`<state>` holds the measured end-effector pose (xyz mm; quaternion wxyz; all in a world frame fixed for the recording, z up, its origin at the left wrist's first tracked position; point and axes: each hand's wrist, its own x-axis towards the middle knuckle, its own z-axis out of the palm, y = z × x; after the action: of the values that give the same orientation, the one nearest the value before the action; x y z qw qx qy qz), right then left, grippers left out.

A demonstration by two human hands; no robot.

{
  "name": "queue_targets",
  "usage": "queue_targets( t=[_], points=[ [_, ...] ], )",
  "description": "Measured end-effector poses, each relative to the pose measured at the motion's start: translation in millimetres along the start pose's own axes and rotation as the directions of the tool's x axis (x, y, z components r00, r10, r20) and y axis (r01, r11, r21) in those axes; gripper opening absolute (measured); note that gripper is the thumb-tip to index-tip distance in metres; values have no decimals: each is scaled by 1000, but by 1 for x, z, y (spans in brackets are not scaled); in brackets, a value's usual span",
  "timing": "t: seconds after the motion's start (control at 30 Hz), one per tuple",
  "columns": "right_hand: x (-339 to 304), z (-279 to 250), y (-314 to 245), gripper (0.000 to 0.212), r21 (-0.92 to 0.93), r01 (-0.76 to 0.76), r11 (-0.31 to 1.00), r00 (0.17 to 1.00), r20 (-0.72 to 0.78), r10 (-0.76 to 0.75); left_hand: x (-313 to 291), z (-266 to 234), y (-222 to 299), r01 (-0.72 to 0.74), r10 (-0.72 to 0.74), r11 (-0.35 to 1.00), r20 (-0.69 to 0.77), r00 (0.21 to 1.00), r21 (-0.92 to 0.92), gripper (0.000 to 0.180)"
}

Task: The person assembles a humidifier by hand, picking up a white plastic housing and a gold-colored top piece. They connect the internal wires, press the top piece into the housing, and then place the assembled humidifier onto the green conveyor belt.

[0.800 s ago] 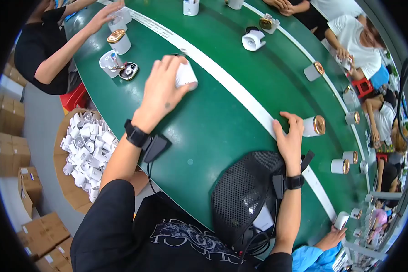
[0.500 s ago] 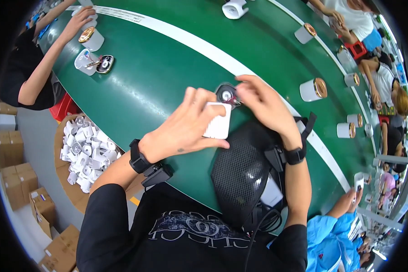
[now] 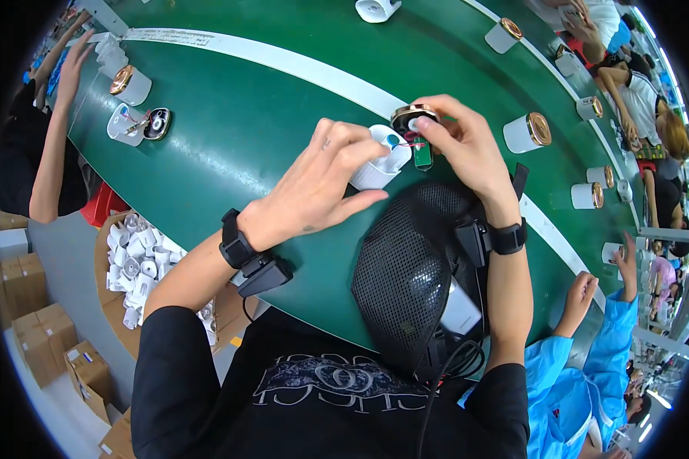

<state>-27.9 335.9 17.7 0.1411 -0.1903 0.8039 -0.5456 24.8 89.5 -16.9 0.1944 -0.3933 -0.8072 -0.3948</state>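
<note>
My left hand (image 3: 314, 176) is closed on a white cup-shaped plastic housing (image 3: 375, 174), which tilts so that its open end faces away from me. Its fingers lie at the rim, and a small blue part shows inside. Just to the right, my right hand (image 3: 467, 145) pinches a round black speaker cap with a gold rim (image 3: 407, 115). Beneath the cap hangs a small green circuit board (image 3: 422, 156). Thin red wires run from there toward the housing. The palm side of my right hand is partly hidden.
A black mesh bag (image 3: 398, 268) lies right before me on the green table (image 3: 230, 161). An opened housing (image 3: 122, 125) and a gold-lidded one (image 3: 132, 86) stand left. More lidded units (image 3: 525, 133) stand right. A carton of white housings (image 3: 138, 264) sits lower left. Co-workers flank the table.
The housing has been turned, showing its open end. My right hand has lifted the speaker cap beside it, with the green board visible. At left, a co-worker's arm has moved farther away.
</note>
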Motion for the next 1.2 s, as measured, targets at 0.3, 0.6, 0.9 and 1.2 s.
queue_targets(
  t=[0.3,0.6,0.9,1.2],
  points=[
    [4,-5,-12,23,161,16,987,997,-79,-3,12,-5,-6,324,-331,930,-14,944,-172,71],
    [-15,8,-24,32,-168,-98,981,983,138,122,17,-7,-22,215,-223,964,-33,974,-155,66],
    [-2,31,-24,44,255,-394,883,918,148,367,14,-16,-16,571,-575,773,74,815,-277,51],
    [-11,48,-38,43,68,-460,885,888,28,459,8,-3,-27,605,-652,607,112,750,-515,30]
  ],
)
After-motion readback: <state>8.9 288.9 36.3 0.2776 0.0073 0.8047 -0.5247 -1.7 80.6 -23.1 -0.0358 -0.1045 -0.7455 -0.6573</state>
